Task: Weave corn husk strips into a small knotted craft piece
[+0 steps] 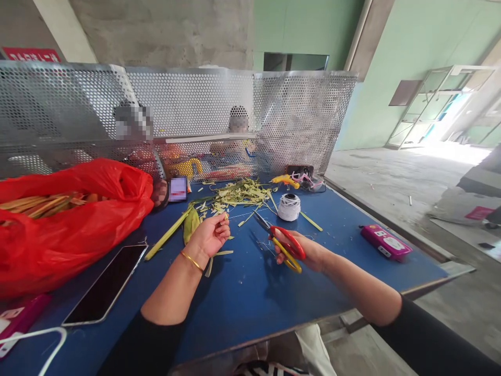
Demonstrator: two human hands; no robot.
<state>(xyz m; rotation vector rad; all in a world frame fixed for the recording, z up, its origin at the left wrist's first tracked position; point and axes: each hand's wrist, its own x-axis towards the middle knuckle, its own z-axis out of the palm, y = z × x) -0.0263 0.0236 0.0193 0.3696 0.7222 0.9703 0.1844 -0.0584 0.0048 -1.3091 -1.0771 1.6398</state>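
My left hand (209,233) is closed in a pinch on a thin white thread (241,214), which runs right towards the scissors. In my right hand (299,248) are scissors (287,244) with red and yellow handles, their blades pointing up and left near the thread. A ball of white thread (288,207) stands just beyond the scissors. Under and beyond my left hand lies a folded green husk (191,225), with a long green stalk (169,235) to its left. What else my left fingers hold is too small to make out.
A red plastic bag (78,240) of dry husks fills the left side. A phone (105,287) lies before it. Green scraps (242,193), a yellow glue gun (285,180) and a purple packet (385,242) are on the blue table. People sit behind the perforated metal screen (188,99).
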